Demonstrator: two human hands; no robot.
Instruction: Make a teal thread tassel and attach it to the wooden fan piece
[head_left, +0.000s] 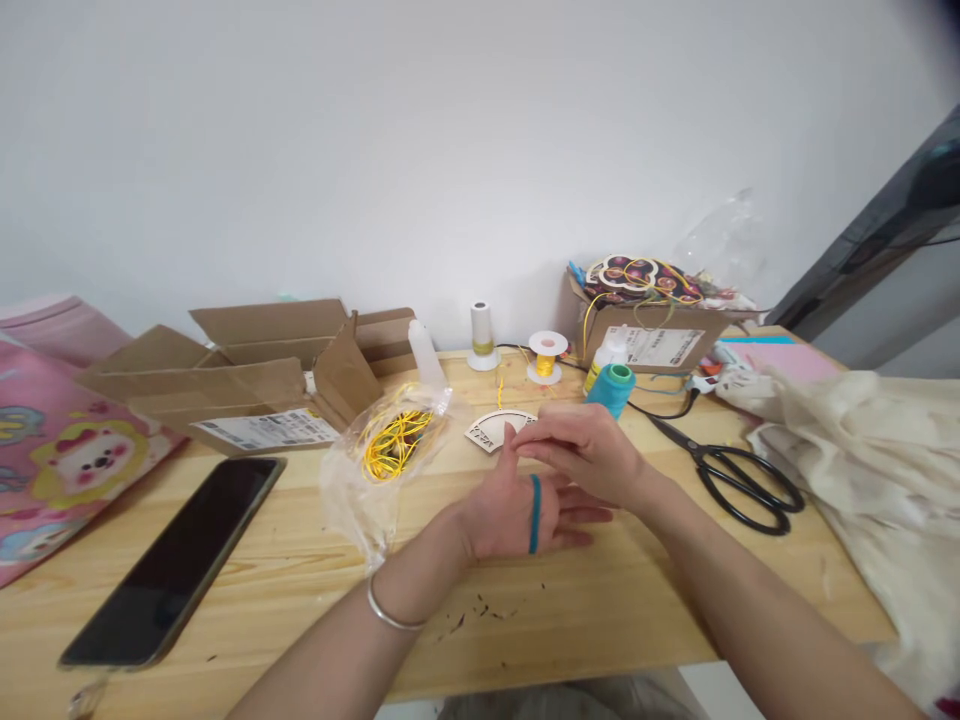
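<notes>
My left hand (514,515) reaches over the table with its fingers stretched out and thumb raised. A band of teal thread (535,515) runs round its palm. Above it, my right hand (589,450) has fingers pinched at the left thumb's tip; whatever they hold is too small to make out. Just behind the right hand, a cone of teal thread (613,388) leans on the table. Beyond the left thumb lies a fan-shaped wooden piece (489,430) with cut-out lettering and a short yellow cord (500,392) at its top; my hands partly cover it.
Left are an open cardboard box (225,390), a phone (176,560) and a plastic bag (360,510) of yellow cord (397,445). Behind stand a yellow cord spool (546,360), a white spool (481,330) and a filled box (652,340). Black scissors (739,475) and cream cloth (870,450) lie right.
</notes>
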